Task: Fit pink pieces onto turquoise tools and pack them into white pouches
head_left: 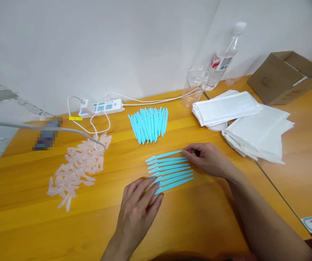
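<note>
Several slim turquoise sticks, shaped like eyebrow razors with angled wider ends, lie side by side in a row (173, 173) on the table. My right hand (209, 159) pinches the thin right end of the topmost turquoise razor (168, 154). At the lower left of the row, my left hand (139, 206) rests with its fingers apart, fingertips at the wide ends of the nearest razors and partly covering them. Behind the row is a dense bundle of the same turquoise razors (148, 125). Pale pink, translucent cover-like pieces (81, 163) are scattered to the left.
A white power strip (101, 108) with cables stands by the wall; a grey cable crosses above the pink pieces. At right are white plastic packets (226, 107), a clear container (192, 88), a bottle (224, 59) and a cardboard box (283, 79). A blurred dark object (48, 134) lies left.
</note>
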`<state>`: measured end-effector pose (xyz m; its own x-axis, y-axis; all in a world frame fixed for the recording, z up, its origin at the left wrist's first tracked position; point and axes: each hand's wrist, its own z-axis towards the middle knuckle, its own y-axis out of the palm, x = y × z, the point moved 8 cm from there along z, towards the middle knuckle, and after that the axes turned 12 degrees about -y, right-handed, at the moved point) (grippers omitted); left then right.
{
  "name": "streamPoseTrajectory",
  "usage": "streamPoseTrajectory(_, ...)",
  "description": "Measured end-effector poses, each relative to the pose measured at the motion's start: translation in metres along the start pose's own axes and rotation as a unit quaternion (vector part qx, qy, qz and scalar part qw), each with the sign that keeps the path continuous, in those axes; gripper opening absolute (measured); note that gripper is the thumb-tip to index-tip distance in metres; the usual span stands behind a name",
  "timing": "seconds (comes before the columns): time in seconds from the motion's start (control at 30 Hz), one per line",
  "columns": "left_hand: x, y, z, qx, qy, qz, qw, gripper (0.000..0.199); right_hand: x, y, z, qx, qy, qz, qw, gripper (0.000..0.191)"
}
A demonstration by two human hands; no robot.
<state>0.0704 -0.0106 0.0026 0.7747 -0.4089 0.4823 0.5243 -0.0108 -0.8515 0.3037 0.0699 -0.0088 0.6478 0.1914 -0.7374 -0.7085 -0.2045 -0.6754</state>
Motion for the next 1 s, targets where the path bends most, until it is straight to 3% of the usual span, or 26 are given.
streamPoseTrajectory(0.23, -0.023, -0.020, 0.023, 0.014, -0.015, 0.008, 1.000, 0.034, 0.003, 0.000, 0.000, 0.002, 0.006, -0.003, 1.000, 0.030)
streamPoseTrajectory(0.4, -0.044, -0.030, 0.019, 0.020, -0.042, 0.008, 0.999, 0.030, 0.003, 0.000, 0.002, 0.007, 0.001, -0.011, 1.000, 0.028)
streamPoseTrajectory(0.6, -0.102, -0.067, 0.001, 0.099, -0.110, 0.090, 0.985, 0.027, 0.005, 0.002, 0.002, 0.016, 0.006, -0.008, 1.000, 0.030)
streamPoseTrajectory(0.73, -0.137, -0.088, -0.005, 0.129, -0.153, 0.168, 0.965, 0.027, 0.014, -0.009, 0.006, 0.109, 0.042, -0.021, 0.993, 0.031)
streamPoseTrajectory(0.8, -0.146, -0.091, -0.006, 0.132, -0.153, 0.188, 0.961, 0.028, 0.018, -0.014, 0.014, 0.140, 0.070, -0.035, 0.987, 0.034)
streamPoseTrajectory(1.0, -0.154, -0.085, -0.005, 0.106, -0.165, 0.206, 0.959, 0.029, 0.016, -0.013, 0.072, 0.111, 0.102, -0.082, 0.985, 0.032)
